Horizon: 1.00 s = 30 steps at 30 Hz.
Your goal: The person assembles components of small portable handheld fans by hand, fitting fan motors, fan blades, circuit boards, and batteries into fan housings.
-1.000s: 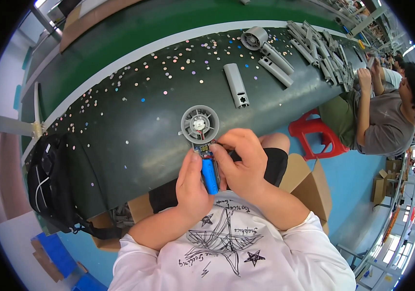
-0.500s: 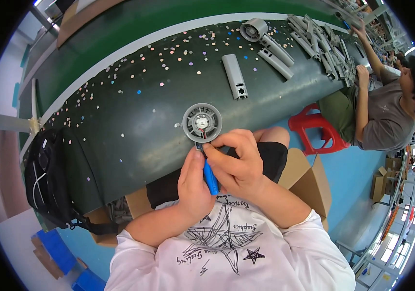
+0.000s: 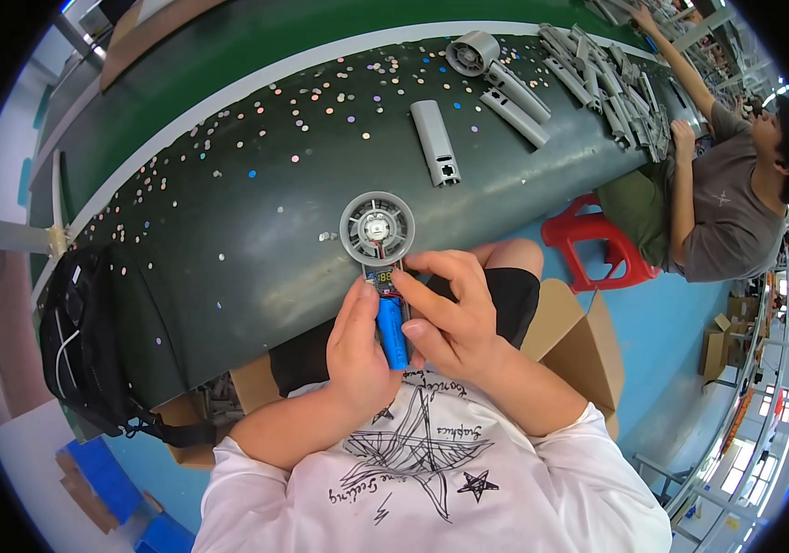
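Between my hands, over the near edge of the dark green table [image 3: 229,304], is a partly assembled handheld fan with a round grey fan head [image 3: 377,228]. Its open handle shows a small circuit board with a digit display [image 3: 383,276] and a blue cylindrical battery [image 3: 393,336]. My left hand [image 3: 358,346] closes on the handle's left side, thumb beside the board. From the right, my right hand [image 3: 454,309] grips it, index finger at the board's edge and thumb near the battery. A grey handle shell [image 3: 435,143] lies beyond the fan head.
Farther off lie more handle shells [image 3: 514,115], another fan head [image 3: 473,53] and a shell pile [image 3: 606,88]. Small round dots litter the table. A black backpack [image 3: 86,341] sits left; a cardboard box [image 3: 588,341], red stool [image 3: 597,244] and seated person [image 3: 736,203] are right.
The board's display face and more of the battery now show between my hands. My right fingers have shifted slightly at the board. The other person's raised arm reaches farther out.
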Each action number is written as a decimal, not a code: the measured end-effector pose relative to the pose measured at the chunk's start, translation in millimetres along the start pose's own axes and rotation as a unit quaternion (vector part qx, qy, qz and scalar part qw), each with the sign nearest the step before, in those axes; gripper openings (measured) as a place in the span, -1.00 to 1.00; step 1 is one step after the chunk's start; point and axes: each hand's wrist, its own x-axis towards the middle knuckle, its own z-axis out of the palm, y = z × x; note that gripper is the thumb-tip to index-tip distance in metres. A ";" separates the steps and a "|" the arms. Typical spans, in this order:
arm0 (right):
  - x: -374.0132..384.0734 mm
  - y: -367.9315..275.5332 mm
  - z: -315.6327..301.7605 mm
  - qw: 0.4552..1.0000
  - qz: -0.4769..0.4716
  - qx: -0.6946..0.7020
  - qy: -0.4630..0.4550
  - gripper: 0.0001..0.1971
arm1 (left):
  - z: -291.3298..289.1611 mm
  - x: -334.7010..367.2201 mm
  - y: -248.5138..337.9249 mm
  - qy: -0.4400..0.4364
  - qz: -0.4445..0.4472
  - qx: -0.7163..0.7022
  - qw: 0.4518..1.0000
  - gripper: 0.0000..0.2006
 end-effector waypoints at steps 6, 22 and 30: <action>3.9 -2.3 -0.3 0.999 0.031 0.006 -0.016 -0.61 | -0.7 0.6 -0.4 -0.002 0.012 0.023 1.000 -0.64; 8.6 21.1 -3.3 0.994 0.050 0.070 -0.062 -0.66 | -2.8 5.3 -0.3 -0.009 -0.008 0.063 0.998 -0.62; 7.3 23.7 -8.8 0.995 -0.005 0.084 -0.062 -0.67 | 3.7 4.2 2.5 0.020 -0.024 0.036 0.999 -0.61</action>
